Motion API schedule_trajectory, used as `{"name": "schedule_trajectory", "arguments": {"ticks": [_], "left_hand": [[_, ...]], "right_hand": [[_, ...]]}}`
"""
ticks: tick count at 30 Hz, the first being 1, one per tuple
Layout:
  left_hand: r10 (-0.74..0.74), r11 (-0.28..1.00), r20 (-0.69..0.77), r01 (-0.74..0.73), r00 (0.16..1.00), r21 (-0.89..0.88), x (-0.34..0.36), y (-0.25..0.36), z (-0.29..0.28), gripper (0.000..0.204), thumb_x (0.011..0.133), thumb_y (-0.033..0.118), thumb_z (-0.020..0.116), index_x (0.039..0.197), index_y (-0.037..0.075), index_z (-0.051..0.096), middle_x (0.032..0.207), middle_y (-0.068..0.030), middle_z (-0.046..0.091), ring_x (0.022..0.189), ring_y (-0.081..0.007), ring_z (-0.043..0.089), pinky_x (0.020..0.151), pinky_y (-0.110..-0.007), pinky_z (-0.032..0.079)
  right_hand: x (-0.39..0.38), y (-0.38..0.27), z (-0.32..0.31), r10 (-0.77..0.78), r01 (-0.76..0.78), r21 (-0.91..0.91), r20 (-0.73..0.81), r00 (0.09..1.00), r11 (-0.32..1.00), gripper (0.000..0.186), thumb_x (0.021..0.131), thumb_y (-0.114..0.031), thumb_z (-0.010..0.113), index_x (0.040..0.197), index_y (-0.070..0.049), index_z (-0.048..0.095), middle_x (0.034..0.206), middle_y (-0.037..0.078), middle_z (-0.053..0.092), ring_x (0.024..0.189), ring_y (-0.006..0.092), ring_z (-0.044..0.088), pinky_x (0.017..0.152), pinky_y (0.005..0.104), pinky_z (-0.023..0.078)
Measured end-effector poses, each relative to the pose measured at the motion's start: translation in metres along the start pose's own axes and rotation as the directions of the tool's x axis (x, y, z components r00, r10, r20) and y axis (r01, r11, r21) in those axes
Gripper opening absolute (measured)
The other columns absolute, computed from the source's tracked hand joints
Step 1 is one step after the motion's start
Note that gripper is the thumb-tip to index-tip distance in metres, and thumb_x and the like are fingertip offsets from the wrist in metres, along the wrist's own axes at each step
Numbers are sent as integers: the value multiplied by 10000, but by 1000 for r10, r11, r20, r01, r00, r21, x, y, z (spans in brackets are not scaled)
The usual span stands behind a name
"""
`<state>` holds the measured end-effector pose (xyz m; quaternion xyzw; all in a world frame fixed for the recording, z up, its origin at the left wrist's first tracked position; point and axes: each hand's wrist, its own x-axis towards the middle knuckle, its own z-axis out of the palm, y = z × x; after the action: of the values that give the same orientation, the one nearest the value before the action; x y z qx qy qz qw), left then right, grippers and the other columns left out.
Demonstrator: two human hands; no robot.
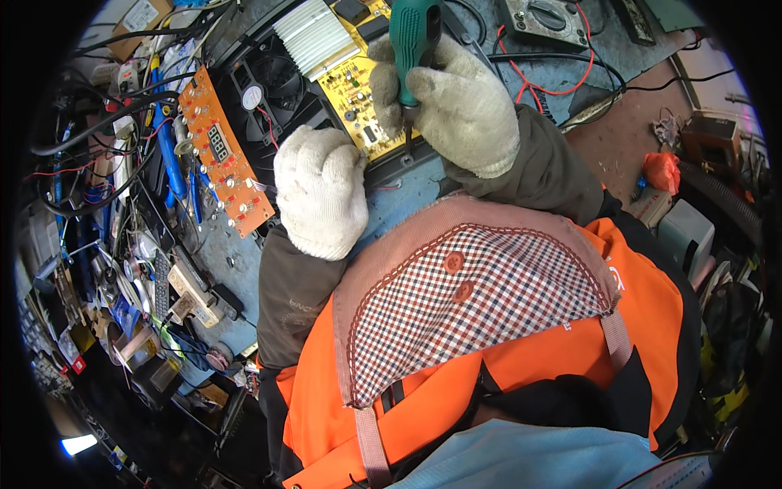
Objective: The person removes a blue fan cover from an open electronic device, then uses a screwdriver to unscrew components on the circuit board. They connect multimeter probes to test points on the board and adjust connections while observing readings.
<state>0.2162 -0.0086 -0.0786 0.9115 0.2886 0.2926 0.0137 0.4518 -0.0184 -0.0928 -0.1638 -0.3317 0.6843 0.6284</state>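
Observation:
In white knit gloves, both my hands are at an open black casing (389,169). Gripped in my right hand (464,102) is a screwdriver (414,45) with a green handle. It stands upright, its shaft pointing down at the casing's near right corner. My left hand (320,187) is curled over the casing's near edge; its fingertips are partly hidden. Inside the casing are a yellow circuit board (346,98), a ribbed metal heat sink (314,37) and a black fan (281,77). An orange circuit board (224,159) with a digit display lies left of the casing.
A multimeter (547,23) with red and black leads sits at the back right. Blue-handled tools (169,159), cables and a power strip (195,295) crowd the left side. A red plastic bag (661,172) lies at the far right.

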Motion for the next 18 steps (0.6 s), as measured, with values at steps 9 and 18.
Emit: {"name": "schedule_trajectory", "arguments": {"ticks": [9, 18], "left_hand": [[-103, 990, -78, 94, 992, -102, -2, -4, 7, 357, 757, -31, 853, 1056, 45, 672, 1088, -130, 702, 1065, -375, 694, 1036, -548, 568], [106, 989, 33, -102, 994, -107, 11, 9, -28, 297, 720, 91, 883, 961, 58, 714, 1140, -130, 708, 1097, -354, 706, 1035, -569, 531]], "right_hand": [[-6, 0, 10, -39, 9, -388, -70, 997, 922, 430, 1060, -53, 655, 1478, 22, 588, 1242, 116, 739, 1062, 201, 729, 925, 378, 599], [-15, -5, 18, -228, 199, -590, 26, 973, 783, 432, 1016, -20, 773, 1422, 19, 629, 1138, 68, 728, 1006, 124, 692, 896, 294, 598]]}}
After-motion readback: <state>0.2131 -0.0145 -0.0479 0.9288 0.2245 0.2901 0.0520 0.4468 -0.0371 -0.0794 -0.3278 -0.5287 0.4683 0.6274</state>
